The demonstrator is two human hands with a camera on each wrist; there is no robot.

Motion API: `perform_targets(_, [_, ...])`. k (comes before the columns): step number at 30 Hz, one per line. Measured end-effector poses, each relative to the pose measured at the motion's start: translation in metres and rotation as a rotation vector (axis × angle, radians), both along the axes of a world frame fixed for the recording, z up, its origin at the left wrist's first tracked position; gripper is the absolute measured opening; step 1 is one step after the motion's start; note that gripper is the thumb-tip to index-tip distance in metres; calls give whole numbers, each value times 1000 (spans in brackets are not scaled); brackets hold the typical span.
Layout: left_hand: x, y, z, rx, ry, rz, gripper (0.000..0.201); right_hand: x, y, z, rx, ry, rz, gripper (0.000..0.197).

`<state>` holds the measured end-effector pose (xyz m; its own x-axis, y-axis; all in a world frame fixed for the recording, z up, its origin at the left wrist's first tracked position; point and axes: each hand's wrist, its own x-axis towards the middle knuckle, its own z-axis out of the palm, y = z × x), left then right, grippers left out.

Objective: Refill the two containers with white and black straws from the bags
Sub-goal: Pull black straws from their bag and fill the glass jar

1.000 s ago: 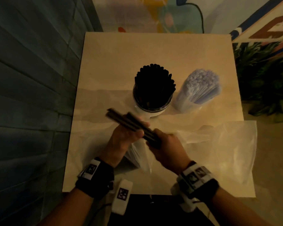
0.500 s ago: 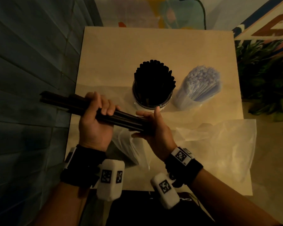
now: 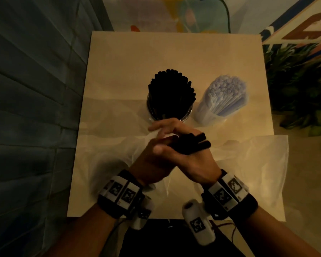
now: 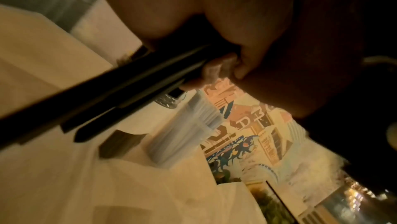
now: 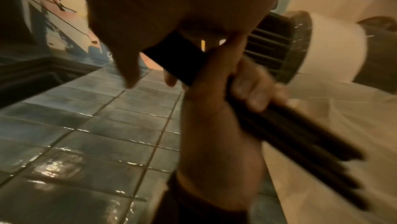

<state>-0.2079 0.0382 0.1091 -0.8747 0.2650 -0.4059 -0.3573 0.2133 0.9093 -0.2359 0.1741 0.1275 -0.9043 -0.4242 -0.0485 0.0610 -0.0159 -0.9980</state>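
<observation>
A bundle of black straws (image 3: 190,144) is held low over the table, its ends poking out to the right. My left hand (image 3: 160,152) grips the bundle with its fingers curled round it (image 4: 128,81). My right hand (image 3: 197,164) lies against the bundle, its fingers (image 3: 156,127) stretched out past it to the upper left. Just behind the hands stands the jar packed with black straws (image 3: 170,95). To its right is the clear container of white straws (image 3: 223,97). The right wrist view shows my left hand (image 5: 253,91) round the bundle (image 5: 300,139).
A beige table (image 3: 174,52) carries one crumpled clear bag (image 3: 258,164) at the right and another (image 3: 104,156) under my hands. A blue tiled wall (image 3: 26,127) runs along the left and plants (image 3: 295,86) stand at the right.
The bundle lay level, sticking out to the left. It has swung round so its ends point right. My left hand moved right and met my right hand in front of the black jar.
</observation>
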Motion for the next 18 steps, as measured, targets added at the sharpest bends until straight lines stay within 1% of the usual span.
perform_targets(1, [0,6,1,-45,29,18,51,-2,-1,7,-22,7,-19,24])
perform_targets(3, [-6,13,0,-114,139,51,39,-8,2,20,-37,44,-69,35])
perform_targets(4, [-12,16,-2,-125,199,50,33,-13,4,27,-56,80,-100,37])
perform_targets(5, [-18,18,-3,-98,263,42,29,-19,6,34,-95,113,-137,38])
perform_targets(6, [-22,17,-6,-70,332,44,28,-26,9,42,-152,140,-179,33])
perform_targets(7, [-25,16,-10,-79,383,61,32,-34,13,51,-213,172,-218,27])
perform_targets(8, [-28,12,-14,-136,429,90,38,-42,17,59,-263,212,-254,23])
perform_targets(9, [-30,6,-18,-209,483,138,43,-50,21,66,-292,255,-288,22])
perform_targets(11, [-32,-9,-27,-313,568,266,49,-63,28,72,-289,323,-355,24])
perform_targets(13, [-33,-22,-32,-350,579,386,54,-73,28,71,-255,334,-411,24])
perform_targets(14, [-33,-27,-34,-349,561,419,58,-78,26,66,-225,328,-441,24])
perform_targets(16, [-34,-34,-43,-323,478,443,69,-85,20,49,-115,303,-496,25])
perform_targets(18, [-39,-37,-54,-295,404,426,80,-91,10,28,23,246,-501,25])
